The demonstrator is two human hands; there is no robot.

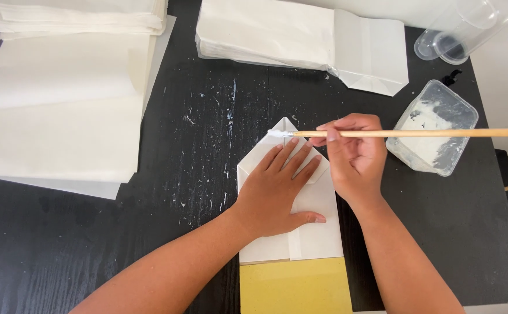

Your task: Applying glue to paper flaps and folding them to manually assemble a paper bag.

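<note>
Head view, looking down on a black table (pixel 91 244) flecked with dried white smears. At the centre lies a white paper bag (pixel 315 232), flat, its long axis running away from the person, with a folded, pointed end aimed at the far edge of the table. A yellow card (pixel 294 286) shows at its near end, touching it and apparently slid inside, though that cannot be told for sure.

The left hand (pixel 277 195) lies flat and open on the bag, fingers spread toward the pointed end, thumb out to the right; it grips nothing and simply presses the paper down. The right hand (pixel 353 154) is closed in a pinch around a thin wooden brush (pixel 408 133). The brush lies nearly level, its long axis running left to right: the white-coated tip points left and touches the bag's pointed fold, and the bare handle reaches right, passing over a clear plastic tub (pixel 437 131) smeared with white paste.

Beyond the bag, near the far edge, sits a stack of finished white bags (pixel 265 32). At far right lies a clear plastic cup (pixel 460 32) on its side. To the left, well apart, lie large sheets of white paper (pixel 62 139), with another folded pile (pixel 76 17) behind them.
</note>
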